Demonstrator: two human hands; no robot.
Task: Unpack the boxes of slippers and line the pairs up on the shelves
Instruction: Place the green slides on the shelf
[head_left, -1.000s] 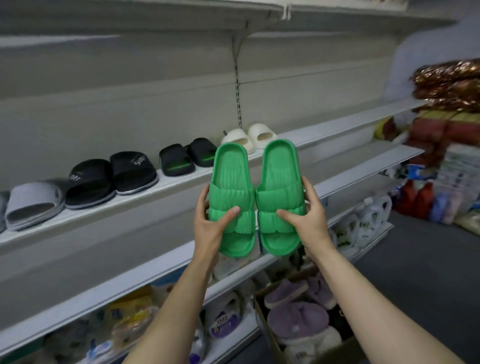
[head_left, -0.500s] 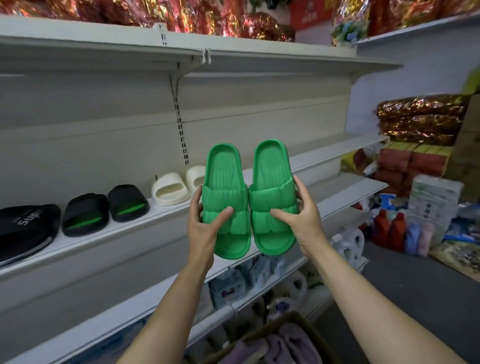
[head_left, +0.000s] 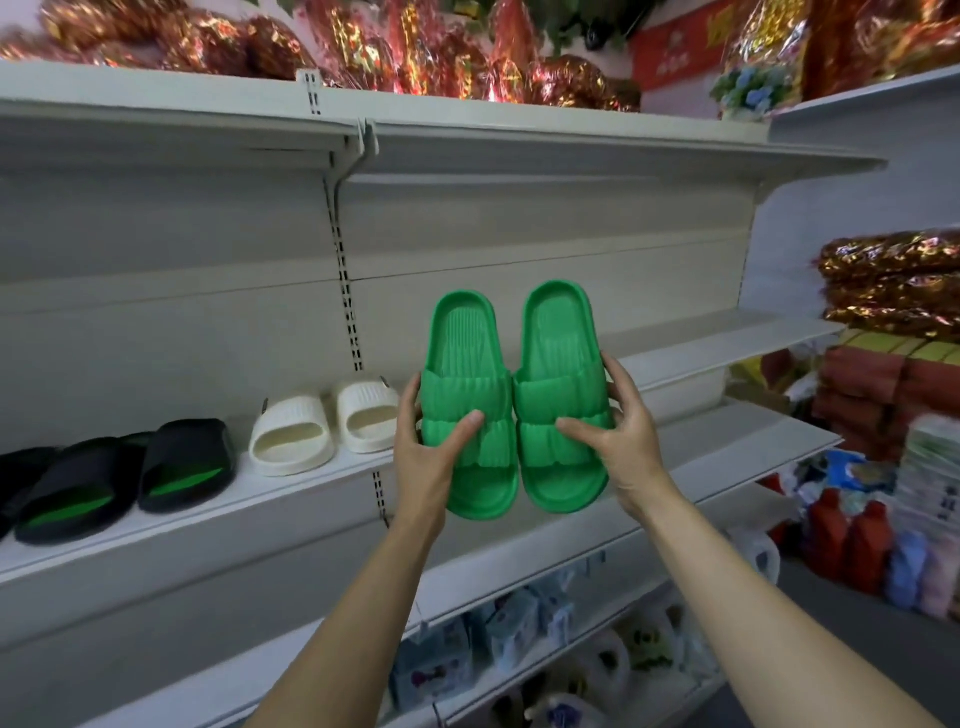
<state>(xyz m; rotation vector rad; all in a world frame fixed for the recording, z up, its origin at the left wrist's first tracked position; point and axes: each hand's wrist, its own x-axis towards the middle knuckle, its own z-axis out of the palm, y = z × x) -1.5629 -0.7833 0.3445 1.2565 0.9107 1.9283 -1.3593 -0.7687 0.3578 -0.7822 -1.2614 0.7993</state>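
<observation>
I hold a pair of green slippers upright and side by side in front of the middle shelf (head_left: 701, 338). My left hand (head_left: 423, 457) grips the left green slipper (head_left: 467, 364), thumb across its ribbed strap. My right hand (head_left: 618, 436) grips the right green slipper (head_left: 558, 338) the same way. On the shelf to the left stand a cream pair (head_left: 322, 421) and a black pair with green insoles (head_left: 130, 475), toes pointing outward. The shelf stretch behind and to the right of the green pair is bare.
The top shelf (head_left: 519, 135) carries red and gold foil-wrapped goods. Lower shelves hold bottles and small packs (head_left: 467, 649). At the right, stacked foil packages (head_left: 893, 280) and red bottles (head_left: 847, 540) stand on the floor.
My view has swung up and to the right, so the slipper box has dropped out of sight. The green pair stays in both hands, now to the right of the cream pair.
</observation>
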